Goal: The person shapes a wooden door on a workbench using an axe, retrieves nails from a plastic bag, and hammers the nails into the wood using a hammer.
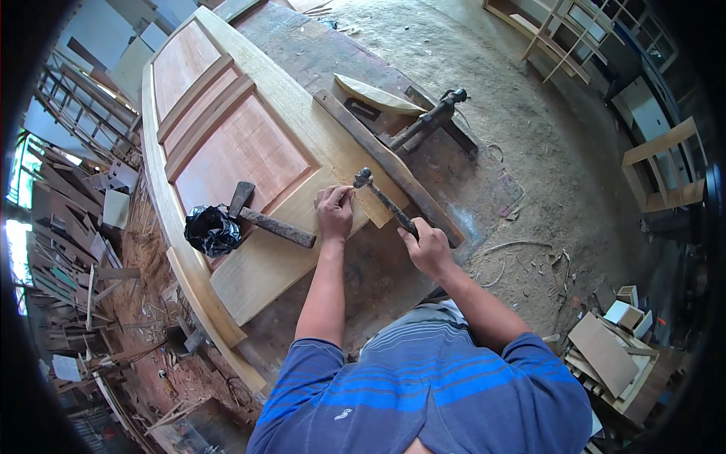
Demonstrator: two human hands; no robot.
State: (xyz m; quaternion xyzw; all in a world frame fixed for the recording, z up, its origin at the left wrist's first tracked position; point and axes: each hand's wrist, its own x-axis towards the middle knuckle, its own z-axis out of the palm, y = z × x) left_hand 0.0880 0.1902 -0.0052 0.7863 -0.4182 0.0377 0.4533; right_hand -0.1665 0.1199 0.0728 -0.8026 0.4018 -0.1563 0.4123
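Note:
A wooden door panel [249,144] lies on a dark workbench [302,303]. My right hand [428,248] is wrapped round the handle of a small hammer [389,203], whose head is just right of my left fingertips. Near the door's corner, my left hand [334,210] rests with its fingers pinched together; what they hold is too small to make out. A second hammer [276,225] with a worn wooden handle lies across the door to the left, its head beside a black plastic bag [214,231].
A long wooden strip [393,166] lies along the door's right side. Beyond it are a curved wooden piece [378,96] and a dark metal clamp [431,121]. Wood scraps [68,250] fill the left; a wooden frame [665,166] stands right, boards [605,356] lower right.

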